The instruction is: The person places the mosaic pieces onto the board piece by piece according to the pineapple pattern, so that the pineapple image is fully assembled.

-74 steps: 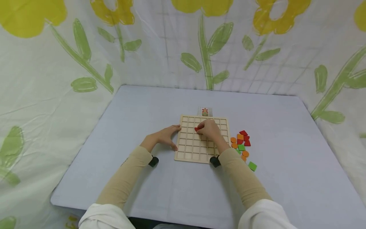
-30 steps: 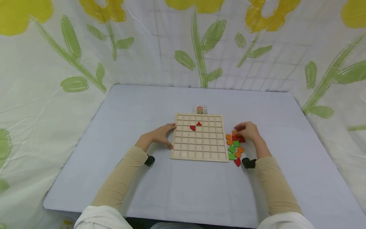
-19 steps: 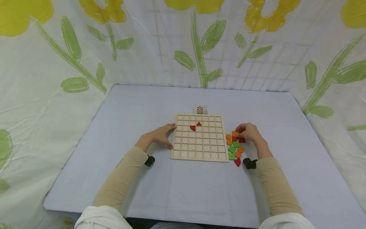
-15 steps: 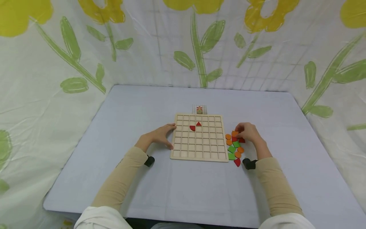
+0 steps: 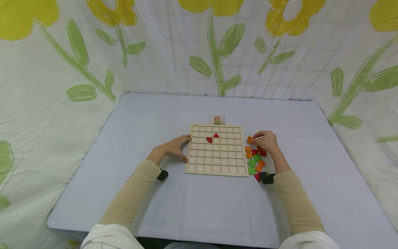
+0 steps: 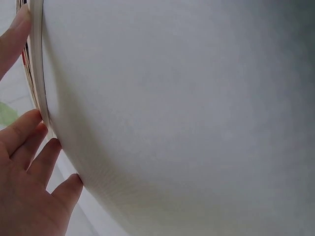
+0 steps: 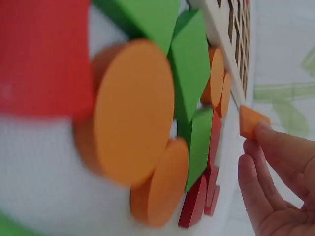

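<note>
Head view shows the right hand [image 5: 268,142], fingers pinching an orange piece [image 5: 249,139] by one end beside the grid board [image 5: 202,160], so it may slip, while the left hand [image 5: 172,146], fingers spread, touches the board.

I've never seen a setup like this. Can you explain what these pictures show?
There is no machine here, just a person working bare-handed. The wide picture is taken from the person's head, looking forward and down; the other two come from small black cameras on the wrists, each looking at the work on its own side. On the pale table lies a wooden grid board with two red pieces on it, a small patterned card by its far edge, and loose red, orange and green pieces to its right. The left hand rests against the board's left edge; the right hand pinches an orange piece.
</note>
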`<state>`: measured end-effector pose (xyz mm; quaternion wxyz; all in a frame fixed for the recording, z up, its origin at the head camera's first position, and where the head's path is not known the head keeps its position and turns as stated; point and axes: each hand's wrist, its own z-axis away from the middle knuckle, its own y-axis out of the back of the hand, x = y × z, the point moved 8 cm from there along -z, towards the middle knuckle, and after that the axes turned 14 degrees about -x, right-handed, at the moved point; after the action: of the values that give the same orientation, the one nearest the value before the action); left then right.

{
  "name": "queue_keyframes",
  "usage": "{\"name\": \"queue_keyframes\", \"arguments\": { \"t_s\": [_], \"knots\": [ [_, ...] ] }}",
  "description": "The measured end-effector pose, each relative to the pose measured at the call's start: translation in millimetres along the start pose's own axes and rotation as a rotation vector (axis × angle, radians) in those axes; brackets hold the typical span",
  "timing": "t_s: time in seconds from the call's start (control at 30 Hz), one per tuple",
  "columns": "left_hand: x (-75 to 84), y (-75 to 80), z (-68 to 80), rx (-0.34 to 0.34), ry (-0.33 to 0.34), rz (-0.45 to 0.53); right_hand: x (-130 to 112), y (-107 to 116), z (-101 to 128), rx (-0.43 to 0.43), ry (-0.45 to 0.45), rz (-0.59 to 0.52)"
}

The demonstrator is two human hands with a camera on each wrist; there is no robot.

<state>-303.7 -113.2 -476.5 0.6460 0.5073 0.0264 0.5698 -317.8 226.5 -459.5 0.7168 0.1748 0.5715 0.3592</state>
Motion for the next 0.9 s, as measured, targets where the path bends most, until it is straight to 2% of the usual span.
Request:
{"name": "queue_keyframes", "arguments": {
  "t_s": [0.13, 0.3, 0.37, 0.57, 0.9],
  "knots": [
    [-0.2, -0.4, 0.2, 0.003, -0.003, 0.0, -12, -10, -5, -0.011, 0.058, -0.045],
    [-0.4, -0.4, 0.1, 0.001, 0.002, 0.01, -26, -27, -13, -0.074, 0.114, -0.284],
    [-0.5, -0.2, -0.1, 0.0, 0.007, 0.01, -31, -31, -14, -0.069, 0.125, -0.333],
    [-0.4, 0.2, -0.5, 0.002, 0.016, 0.009, -48, -41, -18, -0.037, 0.146, -0.193],
    [1.0, 0.9, 1.1, 0.005, 0.008, 0.011, -76, -74, -28, -0.164, 0.223, -0.08]
  ]
}}
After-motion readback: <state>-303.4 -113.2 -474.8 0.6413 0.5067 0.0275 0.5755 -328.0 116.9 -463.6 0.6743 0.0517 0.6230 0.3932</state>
